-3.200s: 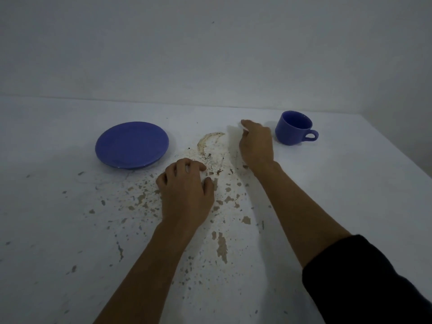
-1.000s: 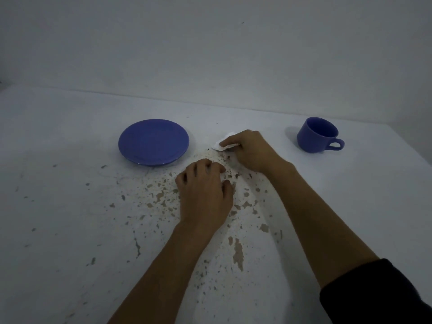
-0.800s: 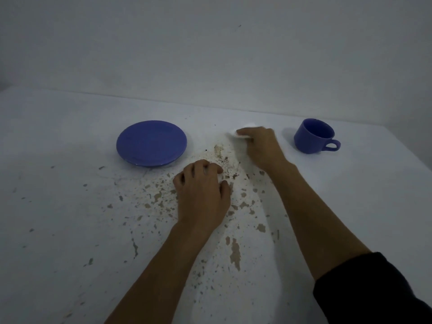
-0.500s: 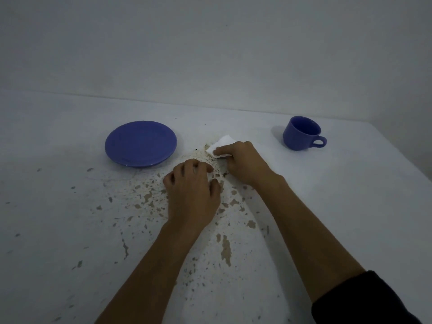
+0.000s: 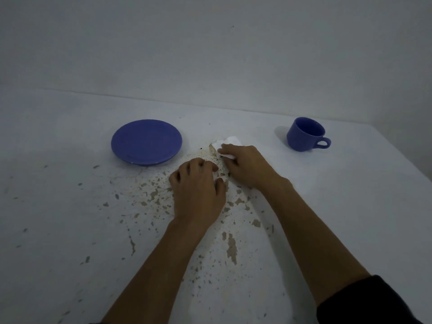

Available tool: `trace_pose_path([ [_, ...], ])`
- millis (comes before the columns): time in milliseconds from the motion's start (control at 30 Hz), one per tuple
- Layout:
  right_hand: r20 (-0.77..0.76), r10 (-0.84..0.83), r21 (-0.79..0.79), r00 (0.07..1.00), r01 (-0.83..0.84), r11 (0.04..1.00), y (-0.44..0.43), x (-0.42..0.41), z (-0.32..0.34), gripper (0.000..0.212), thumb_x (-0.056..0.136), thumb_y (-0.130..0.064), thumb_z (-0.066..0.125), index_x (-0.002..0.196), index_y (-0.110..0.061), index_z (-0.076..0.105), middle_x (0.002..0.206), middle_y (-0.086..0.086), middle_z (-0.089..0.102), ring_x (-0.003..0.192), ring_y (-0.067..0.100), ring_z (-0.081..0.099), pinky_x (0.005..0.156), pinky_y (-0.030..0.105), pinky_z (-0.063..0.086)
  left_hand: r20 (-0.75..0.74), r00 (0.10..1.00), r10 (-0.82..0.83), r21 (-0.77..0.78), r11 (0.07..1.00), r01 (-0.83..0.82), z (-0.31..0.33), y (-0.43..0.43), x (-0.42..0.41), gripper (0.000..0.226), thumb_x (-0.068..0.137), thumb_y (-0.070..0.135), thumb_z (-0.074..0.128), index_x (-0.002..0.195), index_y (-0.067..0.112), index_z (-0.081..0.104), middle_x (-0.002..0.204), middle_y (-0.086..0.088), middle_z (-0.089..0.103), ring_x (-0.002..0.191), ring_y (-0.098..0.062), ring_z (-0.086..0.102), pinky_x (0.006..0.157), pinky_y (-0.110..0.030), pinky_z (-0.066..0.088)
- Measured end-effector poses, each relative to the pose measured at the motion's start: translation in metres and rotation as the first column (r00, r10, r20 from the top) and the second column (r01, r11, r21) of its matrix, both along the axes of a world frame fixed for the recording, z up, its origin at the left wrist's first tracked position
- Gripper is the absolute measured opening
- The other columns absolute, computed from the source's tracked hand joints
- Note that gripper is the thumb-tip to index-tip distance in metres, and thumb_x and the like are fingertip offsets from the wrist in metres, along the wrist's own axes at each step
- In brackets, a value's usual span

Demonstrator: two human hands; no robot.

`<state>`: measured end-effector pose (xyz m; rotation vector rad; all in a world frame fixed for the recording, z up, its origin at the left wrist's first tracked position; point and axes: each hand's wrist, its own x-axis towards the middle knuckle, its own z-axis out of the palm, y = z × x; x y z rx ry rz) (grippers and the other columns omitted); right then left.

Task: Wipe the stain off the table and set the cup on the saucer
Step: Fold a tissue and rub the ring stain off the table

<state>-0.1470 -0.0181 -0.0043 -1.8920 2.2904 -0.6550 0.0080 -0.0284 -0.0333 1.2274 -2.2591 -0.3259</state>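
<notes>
A blue saucer (image 5: 146, 141) lies on the white table (image 5: 350, 195), left of centre. An upright blue cup (image 5: 305, 134), handle pointing right, stands apart at the far right. Between them my right hand (image 5: 245, 167) presses a white tissue (image 5: 228, 146) onto a brownish stain (image 5: 214, 152); only a small arc of the stain shows beside the tissue. My left hand (image 5: 198, 188) rests palm down on the table just in front, fingers curled, holding nothing.
Many brown chipped patches (image 5: 231, 247) speckle the tabletop around and in front of my hands. A plain wall (image 5: 210, 54) rises behind the table. The table's right edge (image 5: 409, 160) runs diagonally past the cup.
My right hand has been sweeping the tissue back and forth over the stain, whose ring has shrunk to a small arc. The left hand has stayed planted. Cup and saucer have not moved.
</notes>
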Motion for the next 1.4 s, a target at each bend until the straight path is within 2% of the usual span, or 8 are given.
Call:
trace_pose_path([
  [167, 0.089, -0.016, 0.043, 0.996, 0.012, 0.999, 0.000, -0.001, 0.010, 0.036, 0.100, -0.024, 0.034, 0.114, -0.006, 0.062, 0.118, 0.016, 0.066, 0.104, 0.032, 0.060, 0.091, 0.041, 0.045, -0.014, 1.000, 0.001, 0.003, 1.000, -0.001, 0.001, 0.000, 0.000, 0.026, 0.087, 0.037, 0.051, 0.110, 0.027, 0.059, 0.118, 0.001, 0.057, 0.113, -0.023, 0.048, 0.095, -0.042, 0.031],
  [300, 0.104, -0.034, -0.012, 0.994, 0.035, 0.999, -0.008, -0.007, 0.009, 0.032, 0.095, -0.016, 0.050, 0.125, -0.010, 0.059, 0.124, 0.012, 0.063, 0.111, 0.024, 0.058, 0.094, 0.026, 0.041, -0.010, 1.000, -0.002, 0.012, 1.000, 0.002, 0.000, -0.001, -0.001, 0.026, 0.087, 0.037, 0.049, 0.110, 0.028, 0.058, 0.119, 0.002, 0.056, 0.113, -0.022, 0.048, 0.096, -0.042, 0.031],
  [500, 0.143, -0.145, -0.117, 0.979, 0.163, 0.980, -0.021, -0.008, -0.001, 0.022, 0.088, -0.013, 0.063, 0.108, -0.006, 0.071, 0.102, 0.017, 0.067, 0.094, 0.027, 0.062, 0.085, 0.025, 0.045, -0.015, 1.000, 0.004, 0.007, 1.000, -0.004, 0.000, -0.001, -0.001, 0.026, 0.087, 0.037, 0.051, 0.110, 0.028, 0.058, 0.120, 0.001, 0.056, 0.114, -0.023, 0.047, 0.096, -0.043, 0.031],
  [767, 0.050, -0.287, -0.199, 0.957, 0.291, 0.936, -0.049, -0.020, -0.002, 0.017, 0.084, 0.002, 0.055, 0.084, 0.004, 0.072, 0.083, 0.024, 0.070, 0.075, 0.033, 0.066, 0.071, 0.041, 0.054, -0.017, 1.000, 0.004, 0.016, 1.000, -0.003, 0.002, 0.000, -0.001, 0.025, 0.087, 0.037, 0.050, 0.109, 0.029, 0.057, 0.118, 0.003, 0.056, 0.112, -0.021, 0.047, 0.095, -0.042, 0.032],
  [867, 0.048, -0.197, -0.204, 0.979, 0.203, 0.958, -0.057, -0.007, -0.002, 0.016, 0.085, -0.002, 0.057, 0.082, 0.006, 0.071, 0.081, 0.025, 0.070, 0.078, 0.033, 0.065, 0.074, 0.044, 0.051, 0.002, 1.000, 0.010, 0.008, 1.000, -0.010, 0.001, 0.000, -0.001, 0.026, 0.087, 0.038, 0.048, 0.110, 0.029, 0.057, 0.119, 0.003, 0.055, 0.112, -0.021, 0.047, 0.094, -0.041, 0.032],
  [1000, 0.002, 0.036, -0.098, 0.999, -0.035, 0.995, -0.053, 0.004, 0.000, 0.018, 0.088, -0.011, 0.060, 0.098, -0.005, 0.073, 0.093, 0.018, 0.069, 0.085, 0.027, 0.063, 0.081, 0.037, 0.050, 0.012, 1.000, 0.012, 0.012, 1.000, -0.012, 0.001, -0.001, -0.001, 0.028, 0.087, 0.038, 0.047, 0.112, 0.028, 0.056, 0.120, 0.002, 0.055, 0.112, -0.021, 0.047, 0.094, -0.042, 0.033],
  [1200, 0.069, -0.141, -0.149, 0.988, 0.150, 0.977, -0.059, -0.014, 0.007, 0.017, 0.088, -0.007, 0.059, 0.092, 0.000, 0.074, 0.094, 0.017, 0.073, 0.087, 0.026, 0.066, 0.078, 0.028, 0.048, -0.006, 1.000, 0.003, 0.010, 1.000, -0.003, 0.001, 0.000, -0.001, 0.027, 0.087, 0.038, 0.047, 0.110, 0.029, 0.057, 0.118, 0.003, 0.055, 0.111, -0.021, 0.047, 0.094, -0.041, 0.033],
  [1400, 0.082, 0.148, -0.083, 0.986, -0.141, 0.986, -0.040, 0.010, 0.003, 0.020, 0.089, -0.010, 0.060, 0.105, -0.007, 0.071, 0.100, 0.015, 0.069, 0.090, 0.024, 0.063, 0.087, 0.032, 0.050, 0.038, 0.999, 0.007, 0.006, 1.000, -0.007, 0.000, -0.001, -0.001, 0.030, 0.088, 0.039, 0.046, 0.113, 0.025, 0.056, 0.122, -0.001, 0.055, 0.114, -0.023, 0.046, 0.095, -0.042, 0.032],
])
